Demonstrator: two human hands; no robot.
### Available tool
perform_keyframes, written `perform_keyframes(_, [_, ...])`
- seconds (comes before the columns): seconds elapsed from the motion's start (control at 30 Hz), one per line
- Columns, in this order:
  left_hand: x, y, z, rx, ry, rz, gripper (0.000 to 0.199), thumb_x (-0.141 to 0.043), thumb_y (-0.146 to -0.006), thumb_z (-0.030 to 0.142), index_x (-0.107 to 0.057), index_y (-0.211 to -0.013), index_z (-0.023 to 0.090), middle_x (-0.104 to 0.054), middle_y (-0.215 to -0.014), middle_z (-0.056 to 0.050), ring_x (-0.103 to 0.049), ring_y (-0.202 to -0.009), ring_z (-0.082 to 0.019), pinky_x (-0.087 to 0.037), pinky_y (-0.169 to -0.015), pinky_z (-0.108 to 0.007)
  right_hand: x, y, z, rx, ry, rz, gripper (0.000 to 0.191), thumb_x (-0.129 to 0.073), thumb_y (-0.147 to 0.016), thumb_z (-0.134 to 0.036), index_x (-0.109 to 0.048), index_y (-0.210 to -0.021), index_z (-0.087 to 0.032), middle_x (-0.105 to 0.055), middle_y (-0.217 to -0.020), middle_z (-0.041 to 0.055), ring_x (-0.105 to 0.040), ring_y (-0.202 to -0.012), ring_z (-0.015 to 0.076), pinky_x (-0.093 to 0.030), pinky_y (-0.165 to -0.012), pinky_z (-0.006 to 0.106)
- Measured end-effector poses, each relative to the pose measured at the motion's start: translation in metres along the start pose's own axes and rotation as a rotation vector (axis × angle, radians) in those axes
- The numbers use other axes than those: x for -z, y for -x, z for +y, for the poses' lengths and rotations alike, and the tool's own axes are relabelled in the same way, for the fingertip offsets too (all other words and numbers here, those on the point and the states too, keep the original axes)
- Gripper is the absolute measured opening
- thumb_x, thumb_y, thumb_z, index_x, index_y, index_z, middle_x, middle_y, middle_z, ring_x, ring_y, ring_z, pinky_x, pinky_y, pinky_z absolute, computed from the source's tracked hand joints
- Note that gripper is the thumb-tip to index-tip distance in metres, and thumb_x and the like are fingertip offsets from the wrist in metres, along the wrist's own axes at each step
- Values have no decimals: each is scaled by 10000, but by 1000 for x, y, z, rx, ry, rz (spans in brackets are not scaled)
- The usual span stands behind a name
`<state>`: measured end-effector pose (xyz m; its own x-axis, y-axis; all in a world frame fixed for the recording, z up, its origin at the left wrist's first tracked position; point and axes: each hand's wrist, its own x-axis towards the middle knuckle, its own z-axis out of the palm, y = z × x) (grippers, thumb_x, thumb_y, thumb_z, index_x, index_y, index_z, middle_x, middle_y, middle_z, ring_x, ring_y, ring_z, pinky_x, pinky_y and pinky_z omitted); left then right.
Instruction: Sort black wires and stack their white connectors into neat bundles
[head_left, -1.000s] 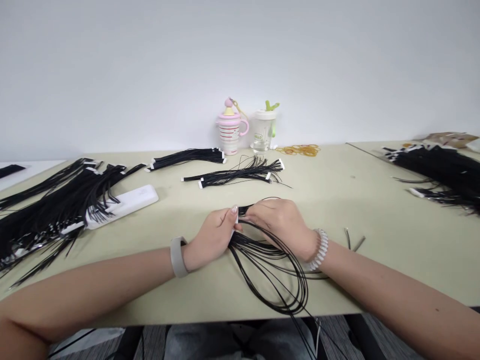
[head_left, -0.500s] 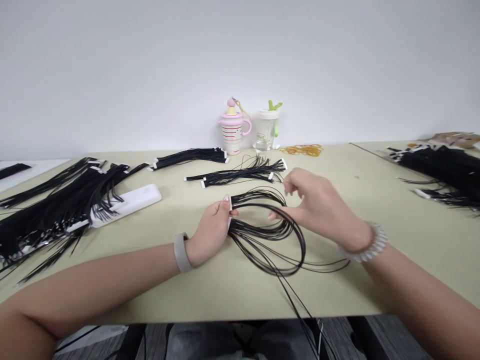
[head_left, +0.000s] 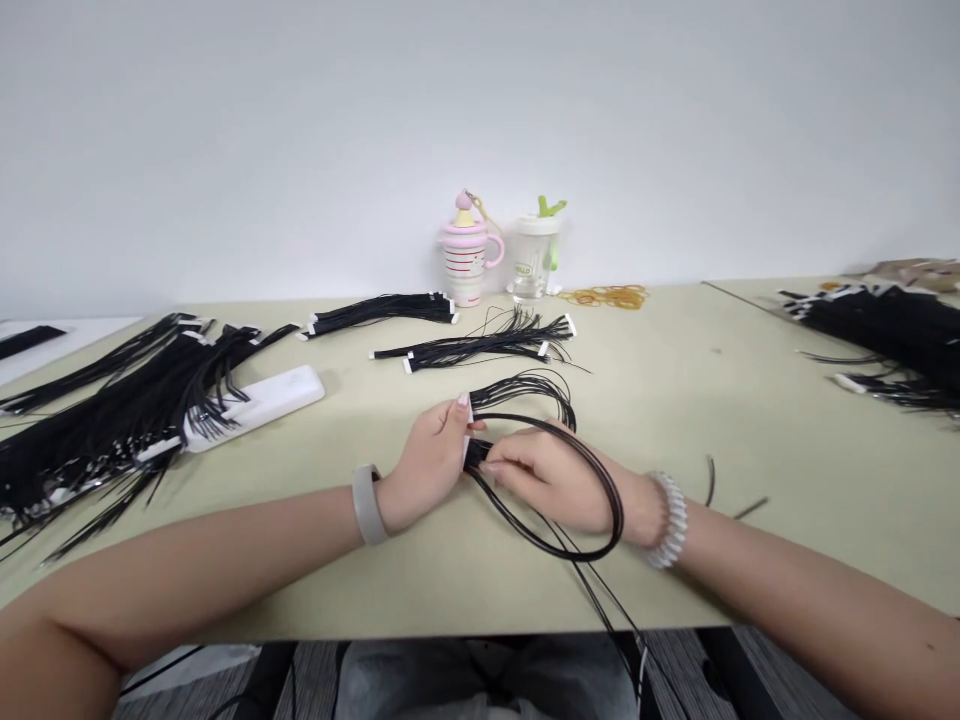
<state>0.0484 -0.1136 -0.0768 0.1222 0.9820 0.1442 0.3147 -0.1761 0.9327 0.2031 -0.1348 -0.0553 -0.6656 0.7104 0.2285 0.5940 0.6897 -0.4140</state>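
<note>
My left hand (head_left: 429,458) pinches the white connector end of a black wire harness (head_left: 551,385) in front of me, above the table. The harness's wires bend to the right from two white connectors and curve round in loops. Several thicker wires make a wide loop (head_left: 611,490) around my right hand (head_left: 559,478). Its fingers are closed on the wires close to the lower connector. Loose wire ends hang over the table's front edge, and others stick out past my right wrist.
Bundled black harnesses lie behind my hands (head_left: 480,350), at left (head_left: 112,410) over a white case (head_left: 281,398), and at right (head_left: 892,335). Against the wall stand a pink-lidded cup (head_left: 465,262), a clear cup (head_left: 534,262) and yellow rubber bands (head_left: 607,297).
My right hand has moved left and down from beside the loops, through the wide loop, and closed on the wires near the lower connector. My left hand keeps its hold.
</note>
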Motion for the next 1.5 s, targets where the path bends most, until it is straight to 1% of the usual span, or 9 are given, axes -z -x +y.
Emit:
perform_keyframes(0.33, [-2, 0, 1, 84, 50, -54, 364, -421, -789, 498, -506, -688, 160, -431, -468, 45, -405, -404, -100, -328, -408, -228, -2, 1, 0, 78, 279, 45, 156, -429, -790, -151, -551, -693, -153, -588, -697, 26, -451, -597, 95, -322, -570, 223])
perform_keyframes(0.53, [0, -1, -2, 35, -22, -28, 379, -398, -808, 482, -517, -640, 163, -436, -503, 34, -390, -448, -105, -320, -456, -240, 38, 12, 22, -148, 221, 91, 159, -512, -716, -157, -576, -571, -172, -553, -521, -14, -436, -468, 84, -337, -494, 233])
perform_keyframes(0.73, [1, -1, -2, 26, -47, -25, 378, -379, -819, 468, -516, -638, 167, -405, -493, 36, -372, -454, -112, -317, -480, -248, 76, 13, 63, -376, -355, 905, 130, -613, -667, -181, -655, -789, -170, -656, -787, 48, -601, -726, 153, -481, -676, 312])
perform_keyframes(0.83, [0, -1, -1, 14, -48, -37, 382, -383, -818, 473, -514, -631, 167, -411, -499, 36, -356, -448, -106, -314, -478, -249, 82, 11, 68, -322, -773, 1086, 175, -592, -704, -178, -618, -874, -148, -632, -859, 61, -549, -590, 72, -467, -549, 235])
perform_keyframes(0.93, [0, -1, -2, 17, -35, -39, 389, -388, -813, 485, -505, -623, 166, -453, -523, 25, -359, -448, -102, -313, -469, -248, 78, 11, 57, -337, -763, 991, 411, -536, -779, -240, -487, -1186, -203, -609, -686, 9, -351, -356, 21, -303, -348, 187])
perform_keyframes(1.07, [-1, -1, -3, 37, -8, -32, 393, -380, -814, 496, -493, -630, 168, -457, -527, 29, -365, -434, -99, -315, -455, -247, 58, 10, 33, -326, -479, 506, 695, -444, -846, -319, -15, -1388, -246, -582, -573, -38, -384, -344, 67, -295, -345, 191])
perform_keyframes(1.13, [-1, -1, -3, 45, -1, -37, 390, -373, -817, 497, -492, -644, 169, -446, -521, 34, -365, -428, -98, -314, -450, -246, 47, 8, 25, -280, -304, 317, 540, -424, -856, -310, -187, -1331, -212, -556, -552, -43, -424, -403, 82, -336, -402, 204])
perform_keyframes(1.23, [-1, 0, -3, 41, -2, -38, 398, -368, -816, 509, -489, -649, 169, -449, -523, 34, -362, -429, -99, -313, -453, -248, 35, 5, 22, -159, -45, 204, 146, -410, -864, -269, -507, -931, -184, -518, -577, -30, -436, -510, 86, -349, -507, 219])
perform_keyframes(1.5, [0, 0, -3, -41, -35, -63, 403, -341, -837, 484, -491, -649, 160, -449, -562, 21, -394, -522, -111, -331, -516, -245, 30, 1, 19, -114, 6, 226, 199, -484, -839, -265, -598, -707, -171, -605, -676, -20, -511, -627, 72, -359, -613, 195])
